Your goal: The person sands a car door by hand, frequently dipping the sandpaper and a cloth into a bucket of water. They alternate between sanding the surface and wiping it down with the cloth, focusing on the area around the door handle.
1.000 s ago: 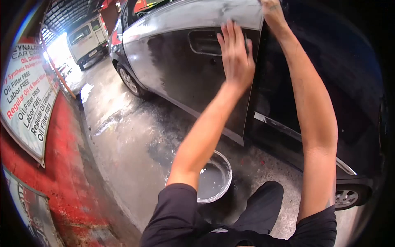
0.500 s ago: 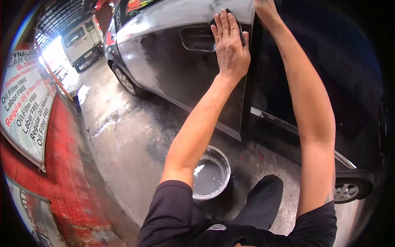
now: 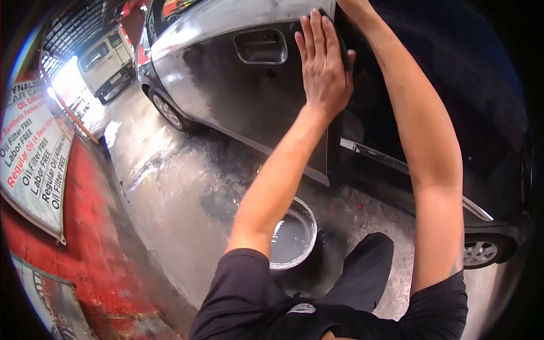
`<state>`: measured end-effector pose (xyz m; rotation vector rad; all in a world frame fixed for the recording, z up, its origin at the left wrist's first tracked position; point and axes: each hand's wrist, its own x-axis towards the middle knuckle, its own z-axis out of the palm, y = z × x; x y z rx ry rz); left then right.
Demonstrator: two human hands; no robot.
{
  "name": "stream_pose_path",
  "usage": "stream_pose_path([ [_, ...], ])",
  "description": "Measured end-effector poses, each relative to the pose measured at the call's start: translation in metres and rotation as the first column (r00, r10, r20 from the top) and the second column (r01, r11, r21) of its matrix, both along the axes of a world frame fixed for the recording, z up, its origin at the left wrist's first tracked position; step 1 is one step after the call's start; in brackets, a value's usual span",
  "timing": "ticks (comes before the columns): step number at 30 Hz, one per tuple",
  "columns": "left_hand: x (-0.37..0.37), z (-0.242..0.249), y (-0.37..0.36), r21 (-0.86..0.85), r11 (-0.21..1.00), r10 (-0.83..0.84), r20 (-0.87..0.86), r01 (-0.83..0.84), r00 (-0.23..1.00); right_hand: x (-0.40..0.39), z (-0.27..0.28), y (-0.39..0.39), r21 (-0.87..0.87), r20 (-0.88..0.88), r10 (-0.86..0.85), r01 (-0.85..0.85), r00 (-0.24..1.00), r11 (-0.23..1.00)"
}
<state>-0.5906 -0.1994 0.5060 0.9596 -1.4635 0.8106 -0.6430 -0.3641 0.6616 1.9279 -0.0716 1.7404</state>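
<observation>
My left hand (image 3: 326, 76) lies flat with its fingers stretched over a dark sanding pad (image 3: 343, 45), pressing it to the rear edge of the car door (image 3: 226, 90). The pad shows along the index finger and by the thumb; the rest is under the palm. Scuffed grey patches cover the door's upper part and front, while the lower area is dark. Left of the hand is the door's handle recess (image 3: 260, 46). My right hand (image 3: 354, 8) reaches to the top of the view, near the door's upper rear edge; its fingers are cut off.
A round bucket (image 3: 314, 238) of greyish water stands on the wet concrete floor (image 3: 164, 221) below my left arm. A red wall (image 3: 107, 255) with a printed sign (image 3: 39, 153) runs along the left. A white van (image 3: 105, 59) is parked farther back.
My left hand and the pad have shifted slightly right, away from the handle recess, toward the door's rear edge. The view has also moved a little.
</observation>
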Motion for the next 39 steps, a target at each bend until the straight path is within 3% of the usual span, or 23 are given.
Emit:
stream_pose_path([
  [1, -0.004, -0.021, 0.006, 0.046, 0.998, -0.032, -0.02, 0.033, 0.999, -0.003, 0.001, 0.006, 0.02, -0.005, -0.002, 0.002, 1.0, 1.0],
  [3, -0.008, -0.114, 0.024, 0.162, 0.983, -0.071, -0.082, 0.084, 0.994, -0.003, 0.002, 0.021, 0.027, -0.008, 0.006, -0.006, 1.0, 1.0],
  [5, -0.004, -0.177, 0.032, 0.217, 0.97, -0.092, -0.108, 0.114, 0.99, -0.003, 0.002, 0.032, 0.022, 0.024, 0.18, -0.181, 0.983, 0.983],
  [6, -0.004, -0.174, 0.041, 0.219, 0.969, -0.091, -0.1, 0.111, 0.991, -0.003, 0.005, 0.033, 0.065, -0.02, 0.059, -0.057, 0.998, 0.996],
  [8, 0.005, -0.155, 0.028, 0.171, 0.98, -0.09, -0.081, 0.102, 0.993, -0.004, 0.002, 0.031, 0.033, -0.006, 0.108, -0.107, 0.994, 0.994],
  [10, 0.011, -0.044, 0.018, 0.106, 0.99, -0.086, -0.086, 0.095, 0.993, -0.001, 0.007, 0.008, -0.021, 0.007, 0.091, -0.091, 0.996, 0.996],
  [12, 0.02, 0.015, -0.002, 0.059, 0.997, -0.04, -0.135, 0.048, 0.99, -0.004, 0.001, -0.001, -0.057, 0.0, 0.083, -0.083, 0.997, 0.995],
  [15, 0.005, -0.03, 0.004, 0.034, 0.999, -0.016, -0.157, 0.021, 0.987, -0.01, 0.009, -0.004, 0.082, -0.073, -0.087, 0.093, 0.994, 0.992],
  [18, -0.012, -0.178, 0.024, 0.178, 0.974, -0.092, -0.25, 0.139, 0.964, -0.006, 0.006, 0.01, 0.107, -0.019, 0.077, -0.074, 0.997, 0.991],
  [20, -0.002, -0.201, 0.025, 0.242, 0.962, -0.059, -0.274, 0.129, 0.96, -0.012, 0.011, -0.004, 0.071, -0.039, 0.04, -0.037, 0.998, 0.997],
  [22, 0.037, -0.167, 0.016, 0.18, 0.98, -0.035, -0.275, 0.087, 0.961, -0.006, 0.007, -0.003, 0.059, -0.06, 0.004, -0.001, 0.998, 0.998],
  [24, 0.089, -0.107, -0.007, 0.089, 0.992, -0.029, -0.512, 0.087, 0.858, -0.011, 0.004, 0.001, 0.331, 0.077, 0.339, -0.345, 0.938, 0.878],
  [25, 0.121, -0.086, -0.018, 0.12, 0.988, -0.009, -0.569, 0.094, 0.822, -0.017, 0.007, -0.017, 0.505, 0.066, 0.372, -0.353, 0.926, 0.788],
  [26, 0.141, -0.075, -0.022, 0.151, 0.984, 0.017, -0.619, 0.097, 0.785, -0.017, 0.004, -0.016, 0.518, 0.063, 0.375, -0.351, 0.925, 0.78],
  [28, 0.111, -0.076, -0.016, 0.181, 0.983, 0.116, -0.618, -0.002, 0.777, -0.013, 0.006, -0.003, 0.184, -0.026, 0.125, -0.118, 0.992, 0.976],
  [29, 0.081, -0.091, -0.006, 0.169, 0.985, 0.108, -0.537, -0.019, 0.837, -0.011, 0.003, 0.016, 0.33, 0.039, 0.283, -0.28, 0.958, 0.902],
  [30, 0.045, -0.113, 0.003, 0.124, 0.991, 0.092, -0.44, -0.04, 0.893, -0.012, 0.001, 0.019, 0.33, 0.041, 0.284, -0.281, 0.958, 0.901],
  [32, -0.013, -0.155, 0.021, 0.145, 0.973, -0.114, -0.383, 0.181, 0.917, -0.012, 0.005, 0.017, 0.43, 0.103, 0.297, -0.312, 0.949, 0.847],
  [33, 0.0, -0.154, 0.019, 0.144, 0.976, -0.111, -0.33, 0.166, 0.938, -0.012, 0.009, 0.017, 0.422, 0.089, 0.305, -0.314, 0.948, 0.851],
  [36, 0.068, -0.12, -0.002, 0.08, 0.996, -0.029, -0.252, 0.051, 0.967, -0.017, 0.005, 0.011, 0.313, -0.043, 0.105, -0.087, 0.994, 0.946],
  [37, 0.094, -0.103, -0.011, 0.075, 0.997, 0.027, -0.309, -0.004, 0.951, -0.009, 0.001, 0.027, 0.469, 0.09, 0.382, -0.378, 0.92, 0.798],
  [38, 0.121, -0.09, -0.021, 0.08, 0.996, 0.06, -0.429, -0.028, 0.901, -0.005, -0.001, 0.038, 0.559, 0.265, 0.591, -0.621, 0.762, 0.549],
  [39, 0.148, -0.082, -0.027, 0.119, 0.993, 0.066, -0.547, 0.0, 0.834, -0.008, -0.001, 0.041, 0.531, 0.19, 0.54, -0.548, 0.82, 0.646],
])
